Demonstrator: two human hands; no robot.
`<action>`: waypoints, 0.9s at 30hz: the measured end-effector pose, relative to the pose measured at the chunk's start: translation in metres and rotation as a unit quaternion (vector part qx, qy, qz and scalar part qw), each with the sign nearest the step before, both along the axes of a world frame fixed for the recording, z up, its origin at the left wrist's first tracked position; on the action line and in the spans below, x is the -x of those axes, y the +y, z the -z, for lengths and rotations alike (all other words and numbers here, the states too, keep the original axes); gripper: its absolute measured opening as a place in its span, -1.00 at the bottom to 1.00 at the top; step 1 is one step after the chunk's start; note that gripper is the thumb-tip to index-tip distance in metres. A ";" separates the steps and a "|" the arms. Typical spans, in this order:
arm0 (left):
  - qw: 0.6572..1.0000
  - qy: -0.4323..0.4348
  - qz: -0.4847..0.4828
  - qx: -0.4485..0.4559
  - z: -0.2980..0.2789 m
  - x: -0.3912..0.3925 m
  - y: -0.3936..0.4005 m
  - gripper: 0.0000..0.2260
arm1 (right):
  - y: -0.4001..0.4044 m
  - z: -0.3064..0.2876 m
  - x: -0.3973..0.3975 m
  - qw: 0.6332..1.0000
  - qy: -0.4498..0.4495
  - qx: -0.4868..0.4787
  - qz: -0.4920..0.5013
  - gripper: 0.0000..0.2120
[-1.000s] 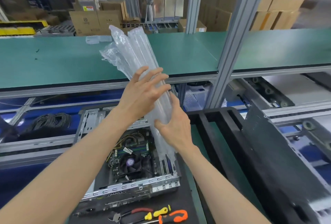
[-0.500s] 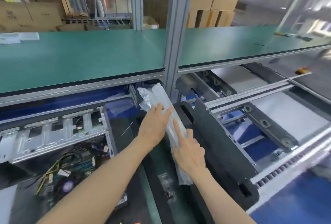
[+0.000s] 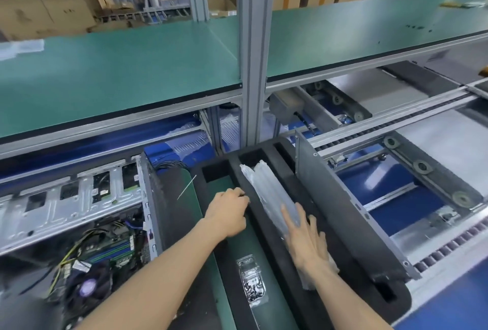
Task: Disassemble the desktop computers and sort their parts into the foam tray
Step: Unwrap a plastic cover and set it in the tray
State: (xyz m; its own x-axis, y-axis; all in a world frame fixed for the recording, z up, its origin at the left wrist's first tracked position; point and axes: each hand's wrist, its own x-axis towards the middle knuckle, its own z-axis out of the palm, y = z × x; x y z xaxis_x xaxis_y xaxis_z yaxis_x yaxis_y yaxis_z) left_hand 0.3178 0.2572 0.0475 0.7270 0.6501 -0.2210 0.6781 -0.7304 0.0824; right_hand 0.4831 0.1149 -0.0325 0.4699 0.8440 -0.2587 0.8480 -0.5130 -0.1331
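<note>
A clear inflated air-cushion wrap lies lengthwise in a long slot of the black foam tray. My right hand presses flat on the wrap's near end with straight fingers. My left hand rests on the foam rib beside the wrap, its fingers curled over the rib's edge. An open desktop computer case lies at the left, with its motherboard, cables and CPU fan exposed. A dark grey side panel stands upright in the tray's right slot.
A small clear bag of screws lies in the tray's green-floored compartment. A green shelf on aluminium posts overhangs the bench. A roller conveyor runs along the right. Cardboard boxes stand behind.
Both hands brought the air-cushion wrap down from above the computer case and to the right, into the foam tray slot. My left hand has come off the wrap onto the foam rib.
</note>
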 end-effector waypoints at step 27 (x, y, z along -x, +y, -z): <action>0.977 -0.180 -0.085 -0.070 -0.074 0.181 0.007 -0.58 | 0.085 -0.105 0.167 0.948 -0.016 -0.160 -0.273 -0.35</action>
